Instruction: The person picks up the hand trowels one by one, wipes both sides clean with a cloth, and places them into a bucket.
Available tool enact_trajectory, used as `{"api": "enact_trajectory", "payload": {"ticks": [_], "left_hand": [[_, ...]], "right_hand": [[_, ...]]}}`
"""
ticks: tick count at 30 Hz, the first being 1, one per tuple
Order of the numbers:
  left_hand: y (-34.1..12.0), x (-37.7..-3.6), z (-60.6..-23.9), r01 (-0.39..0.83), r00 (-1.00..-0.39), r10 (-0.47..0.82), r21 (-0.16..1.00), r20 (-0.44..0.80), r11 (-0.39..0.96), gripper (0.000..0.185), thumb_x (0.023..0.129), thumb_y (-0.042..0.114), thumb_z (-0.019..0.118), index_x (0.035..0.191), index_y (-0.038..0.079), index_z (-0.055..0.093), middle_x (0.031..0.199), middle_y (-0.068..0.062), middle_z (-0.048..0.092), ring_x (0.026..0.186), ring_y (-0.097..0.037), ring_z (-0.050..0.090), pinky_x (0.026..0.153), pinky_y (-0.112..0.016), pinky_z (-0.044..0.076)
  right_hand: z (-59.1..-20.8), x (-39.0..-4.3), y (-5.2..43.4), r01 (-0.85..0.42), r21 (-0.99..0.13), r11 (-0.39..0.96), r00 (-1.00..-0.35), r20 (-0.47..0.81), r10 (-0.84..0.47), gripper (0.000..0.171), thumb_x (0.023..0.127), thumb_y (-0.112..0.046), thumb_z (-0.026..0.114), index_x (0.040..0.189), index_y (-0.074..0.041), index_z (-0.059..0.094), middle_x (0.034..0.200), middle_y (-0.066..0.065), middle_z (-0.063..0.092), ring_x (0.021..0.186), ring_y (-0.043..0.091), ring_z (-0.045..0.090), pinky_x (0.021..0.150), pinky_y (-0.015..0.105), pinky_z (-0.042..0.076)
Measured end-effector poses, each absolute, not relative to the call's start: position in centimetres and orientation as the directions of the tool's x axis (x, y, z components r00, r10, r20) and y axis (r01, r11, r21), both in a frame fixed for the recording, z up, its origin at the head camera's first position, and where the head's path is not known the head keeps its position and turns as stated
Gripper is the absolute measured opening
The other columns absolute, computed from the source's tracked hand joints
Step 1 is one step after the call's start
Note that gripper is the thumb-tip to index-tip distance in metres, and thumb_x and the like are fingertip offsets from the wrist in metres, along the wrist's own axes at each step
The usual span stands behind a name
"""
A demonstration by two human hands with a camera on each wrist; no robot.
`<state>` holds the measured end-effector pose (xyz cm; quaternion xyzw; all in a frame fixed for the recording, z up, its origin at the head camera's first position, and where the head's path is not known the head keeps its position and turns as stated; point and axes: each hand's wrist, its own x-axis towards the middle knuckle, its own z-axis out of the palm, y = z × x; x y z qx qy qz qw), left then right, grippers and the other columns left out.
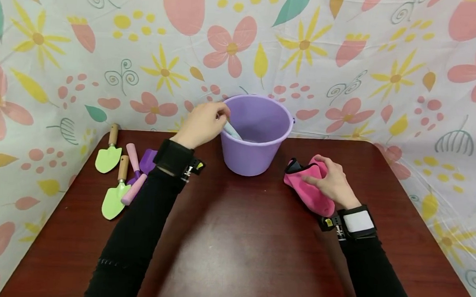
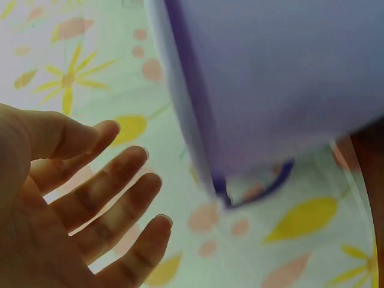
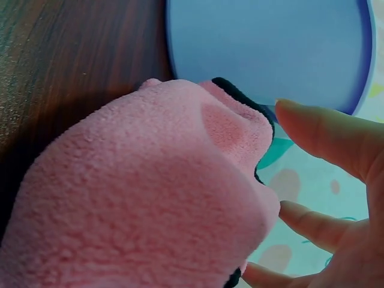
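Observation:
A purple bucket (image 1: 257, 161) stands at the back middle of the dark wooden table (image 1: 232, 248). My left hand (image 1: 204, 121) hovers at its left rim, above a pale blue tool (image 1: 232, 131) that leans inside. In the left wrist view this hand (image 2: 78, 204) has its fingers spread and holds nothing, with the bucket (image 2: 288, 78) beside it. My right hand (image 1: 332, 181) rests on a pink fleece cloth with black trim (image 1: 306, 193), right of the bucket. In the right wrist view its fingers (image 3: 330, 135) lie straight beside the cloth (image 3: 138, 198), near the bucket (image 3: 264, 48).
Left of the bucket lie two green trowels with wooden handles (image 1: 108, 152) (image 1: 115, 195), a pink-handled tool (image 1: 134, 178) and a purple tool (image 1: 149, 159). A flowered sheet (image 1: 350, 60) hangs behind and around the table.

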<state>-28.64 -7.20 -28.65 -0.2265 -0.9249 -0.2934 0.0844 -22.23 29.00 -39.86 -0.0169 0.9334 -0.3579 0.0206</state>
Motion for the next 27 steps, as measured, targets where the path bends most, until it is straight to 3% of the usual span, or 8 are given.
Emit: {"api": "enact_trajectory", "payload": {"ticks": [6,17,20,22,27], "left_hand": [[-11.7,-27.7,-30.0,0.433,-0.901,0.344,0.509,0.264,0.744,0.025,0.099,0.013,0.047,0.112,0.007,0.069,0.099,-0.009,0.066,0.078,-0.022,0.058,0.07,-0.037,0.045],[-20.6,-25.8,-34.6,0.198,-0.975,0.223,0.424,-0.01,0.884,0.027,0.1,0.02,0.05,0.119,0.007,0.064,0.115,-0.015,0.063,0.096,-0.034,0.056,0.081,-0.053,0.041],[-22.6,-25.8,-35.8,0.186,-0.975,0.219,0.405,-0.038,0.895,0.029,0.099,0.016,0.05,0.12,0.001,0.063,0.118,-0.02,0.062,0.1,-0.034,0.056,0.085,-0.052,0.042],[-23.8,-26.0,-36.5,0.182,-0.974,0.221,0.403,-0.05,0.897,0.03,0.099,0.013,0.05,0.121,-0.002,0.062,0.117,-0.022,0.061,0.093,-0.033,0.057,0.082,-0.049,0.044],[-26.6,-27.2,-38.1,0.226,-0.969,0.247,0.377,-0.007,0.898,0.027,0.097,0.006,0.049,0.117,-0.007,0.062,0.115,-0.026,0.06,0.098,-0.037,0.057,0.085,-0.05,0.044]], "right_hand": [[-40.5,-22.5,29.0,-0.015,-0.658,0.753,-0.999,-0.019,-0.037,0.073,0.086,-0.034,0.076,0.141,-0.006,0.037,0.146,0.032,0.025,0.131,0.056,0.02,0.095,0.07,0.026],[-41.8,-23.1,29.3,0.025,-0.632,0.774,-0.997,-0.07,-0.024,0.093,0.085,-0.036,0.076,0.152,-0.004,0.02,0.14,0.037,0.025,0.124,0.058,0.028,0.091,0.068,0.035],[-42.1,-23.3,29.3,0.026,-0.634,0.773,-0.998,-0.067,-0.021,0.089,0.084,-0.037,0.077,0.15,-0.006,0.024,0.136,0.037,0.029,0.121,0.056,0.032,0.089,0.066,0.038],[-42.3,-23.4,29.4,0.023,-0.636,0.771,-0.998,-0.056,-0.016,0.086,0.083,-0.037,0.077,0.146,-0.007,0.028,0.133,0.036,0.031,0.118,0.054,0.034,0.086,0.064,0.04],[-42.5,-23.5,29.5,0.028,-0.636,0.771,-0.998,-0.062,-0.015,0.079,0.083,-0.036,0.078,0.142,-0.009,0.032,0.131,0.036,0.031,0.117,0.055,0.034,0.082,0.063,0.041]]}}
